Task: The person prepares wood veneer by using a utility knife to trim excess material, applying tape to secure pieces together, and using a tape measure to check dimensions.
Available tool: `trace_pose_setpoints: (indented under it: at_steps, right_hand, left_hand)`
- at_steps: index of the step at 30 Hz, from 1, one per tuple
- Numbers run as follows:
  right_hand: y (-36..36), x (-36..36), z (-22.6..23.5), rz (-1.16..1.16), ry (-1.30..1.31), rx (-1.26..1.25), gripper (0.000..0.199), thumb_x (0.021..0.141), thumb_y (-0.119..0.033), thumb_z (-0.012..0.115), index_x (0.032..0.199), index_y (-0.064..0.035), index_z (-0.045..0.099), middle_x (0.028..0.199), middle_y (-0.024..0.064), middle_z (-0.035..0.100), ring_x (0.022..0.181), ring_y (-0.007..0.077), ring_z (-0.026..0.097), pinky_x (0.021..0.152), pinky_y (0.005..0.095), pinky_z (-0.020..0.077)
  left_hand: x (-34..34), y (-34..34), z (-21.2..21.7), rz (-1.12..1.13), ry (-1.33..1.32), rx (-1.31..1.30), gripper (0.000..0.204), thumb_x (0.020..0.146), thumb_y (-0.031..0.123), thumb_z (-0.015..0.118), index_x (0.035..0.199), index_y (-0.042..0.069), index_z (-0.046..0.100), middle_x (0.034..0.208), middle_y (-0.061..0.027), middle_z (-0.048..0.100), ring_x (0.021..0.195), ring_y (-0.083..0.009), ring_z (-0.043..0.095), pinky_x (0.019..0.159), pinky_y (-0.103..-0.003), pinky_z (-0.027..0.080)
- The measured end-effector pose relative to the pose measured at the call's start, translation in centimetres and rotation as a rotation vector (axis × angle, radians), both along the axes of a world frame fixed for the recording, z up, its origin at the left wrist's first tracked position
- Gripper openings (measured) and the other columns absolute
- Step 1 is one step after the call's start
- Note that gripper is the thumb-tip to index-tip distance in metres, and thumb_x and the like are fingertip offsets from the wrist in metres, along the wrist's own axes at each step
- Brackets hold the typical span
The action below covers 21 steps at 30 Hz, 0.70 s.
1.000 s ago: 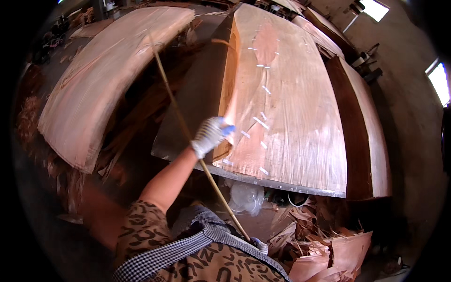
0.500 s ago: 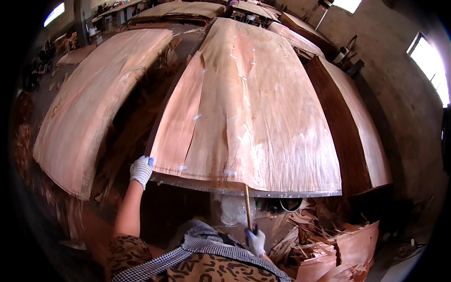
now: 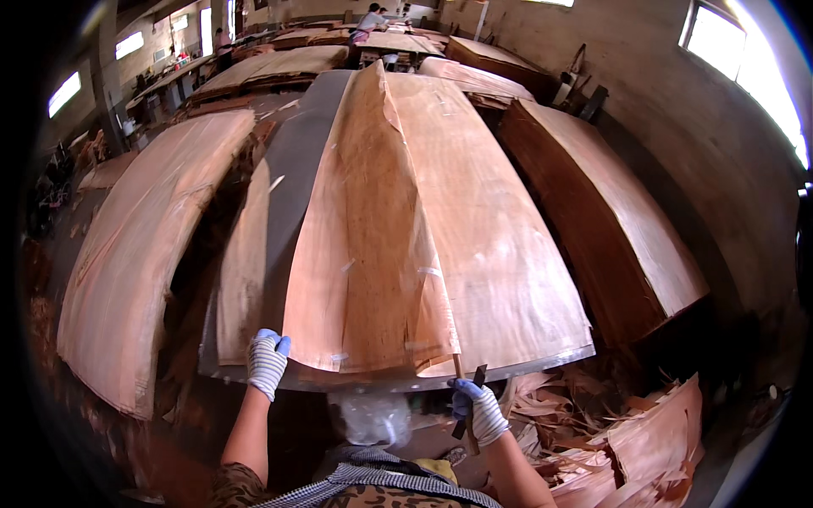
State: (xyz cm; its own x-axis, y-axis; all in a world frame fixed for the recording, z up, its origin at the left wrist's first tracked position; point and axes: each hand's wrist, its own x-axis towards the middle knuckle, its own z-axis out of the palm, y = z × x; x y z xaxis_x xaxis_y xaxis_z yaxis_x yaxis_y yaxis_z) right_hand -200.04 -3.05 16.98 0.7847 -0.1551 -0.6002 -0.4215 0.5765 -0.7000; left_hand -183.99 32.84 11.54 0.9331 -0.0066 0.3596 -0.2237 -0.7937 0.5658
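Observation:
On the dark-topped table lies a wide, pale veneer sheet [image 3: 500,245]. Its left part [image 3: 364,220] is raised and folded over in a long ridge, with small pieces of white tape on it. My left hand [image 3: 269,364], in a striped glove with blue fingertips, is closed at the near left corner of the folded part. Beyond that hand a narrow veneer strip [image 3: 243,279] rests along the table's left side. My right hand [image 3: 481,411], gloved alike, grips a thin wooden stick [image 3: 459,366] whose tip meets the fold's near edge. A dark flat blade [image 3: 480,375] pokes out of the same hand.
Veneer stacks stand at the left [image 3: 144,262] and right [image 3: 627,203]. Torn veneer scraps [image 3: 593,449] pile up at the lower right. Clear plastic [image 3: 370,419] hangs under the table's front edge. Farther off, a person [image 3: 370,21] leans over another stack.
The sheet's left part has shifted right and lifted into a fold, baring the grey tabletop and a narrow strip. Both hands moved closer together; a dark blade now shows in the right. The view tilted up.

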Motion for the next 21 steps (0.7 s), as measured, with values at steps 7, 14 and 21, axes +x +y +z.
trace_pose_setpoints:
  at_steps: [7,14,21]
  right_hand:
    - [-20.5,-4.3,0.7,-0.118,-0.064,0.183,0.027,0.078,-0.025,0.059,0.090,-0.0014,0.056,0.054,-0.0004,0.043,0.044,0.0106,0.038,0.041,0.0229,0.0311]
    - [-42.1,-10.8,1.8,-0.270,-0.007,-0.173,0.021,0.078,-0.027,0.059,0.079,-0.0063,0.056,0.054,0.0023,0.049,0.041,0.0122,0.044,0.038,0.0238,0.0360]
    - [-60.8,-15.4,2.9,-0.460,-0.025,-0.440,0.017,0.076,-0.028,0.062,0.080,-0.0123,0.055,0.055,-0.0010,0.048,0.041,0.0102,0.043,0.037,0.0224,0.0345]
  left_hand:
    - [-1.6,-19.2,-2.9,-0.184,0.313,-0.274,0.028,0.078,0.024,0.058,0.068,-0.002,0.058,0.061,-0.0161,0.056,0.053,-0.0236,0.047,0.057,-0.036,0.041]
    - [-3.7,-40.3,-3.6,-0.316,0.799,-0.709,0.026,0.081,0.024,0.059,0.073,-0.001,0.061,0.061,0.0000,0.055,0.056,-0.0097,0.048,0.052,-0.027,0.043]
    - [-4.9,-59.1,-4.9,-0.615,1.015,-0.503,0.027,0.083,0.025,0.054,0.085,-0.002,0.061,0.073,-0.0079,0.062,0.062,-0.0167,0.058,0.056,-0.029,0.050]
